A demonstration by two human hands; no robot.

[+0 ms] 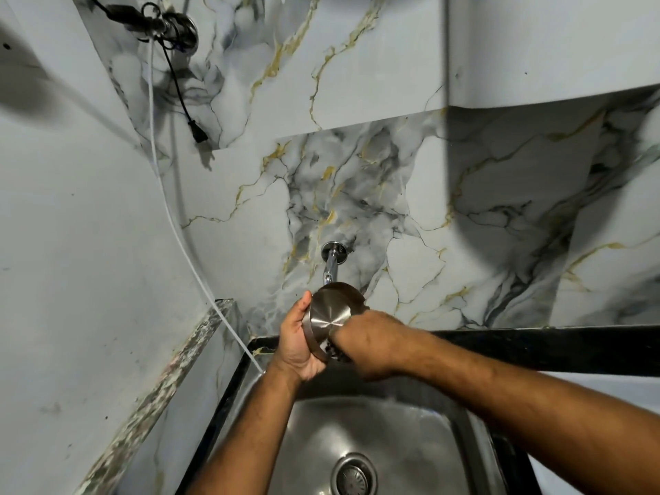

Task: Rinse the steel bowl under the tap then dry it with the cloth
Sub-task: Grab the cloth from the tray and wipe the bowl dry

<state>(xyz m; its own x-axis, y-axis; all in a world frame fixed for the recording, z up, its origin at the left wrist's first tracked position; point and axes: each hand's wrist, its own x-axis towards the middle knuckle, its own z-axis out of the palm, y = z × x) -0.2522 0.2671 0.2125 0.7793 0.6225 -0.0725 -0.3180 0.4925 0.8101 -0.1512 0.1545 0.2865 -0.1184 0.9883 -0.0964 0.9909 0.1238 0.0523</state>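
Observation:
The steel bowl (330, 314) is held tipped on its side over the sink, its brushed base turned toward me, just below the chrome tap (330, 260) on the marble wall. My left hand (298, 342) grips the bowl's left rim and base. My right hand (368, 342) is at the bowl's right side with its fingers curled into the opening, and something dark and patterned (334, 351), maybe a cloth, shows at the fingertips. I cannot tell whether water is running.
A steel sink (410, 441) with a round drain strainer (353, 475) lies below my hands, framed by a black counter edge (535, 346). A speckled stone ledge (171, 373) runs along the left. A white hose (185, 255) and a black cable with plug (178, 91) hang down the left wall.

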